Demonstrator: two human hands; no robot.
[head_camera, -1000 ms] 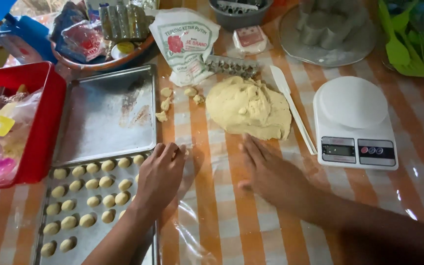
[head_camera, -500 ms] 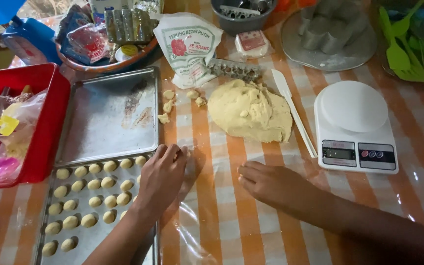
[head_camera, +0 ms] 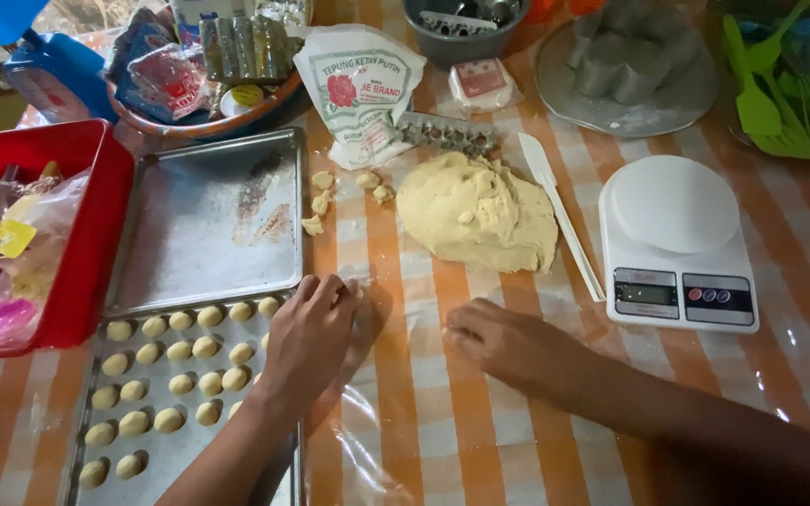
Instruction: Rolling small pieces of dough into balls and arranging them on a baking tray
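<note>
My left hand (head_camera: 309,333) rests palm down at the right edge of a metal baking tray (head_camera: 206,225), its fingers bent at the end of the top row of small dough balls (head_camera: 178,361). Whether it holds a ball is hidden. My right hand (head_camera: 508,339) lies flat on the orange-and-white checked tablecloth (head_camera: 424,422), fingers pointing left, empty. A large lump of pale dough (head_camera: 478,212) sits beyond it. A few small dough scraps (head_camera: 322,199) lie between the lump and the tray.
A white kitchen scale (head_camera: 677,245) stands at the right, a white spatula (head_camera: 558,212) beside the dough. A red bin (head_camera: 67,225) with bags sits at the left. A flour bag (head_camera: 360,89), a bowl of packets (head_camera: 201,70), a grey mould (head_camera: 632,66) and green utensils (head_camera: 769,89) line the back.
My right hand has slid back from the dough lump towards me and flattened on the cloth. My left hand has stayed at the tray's edge.
</note>
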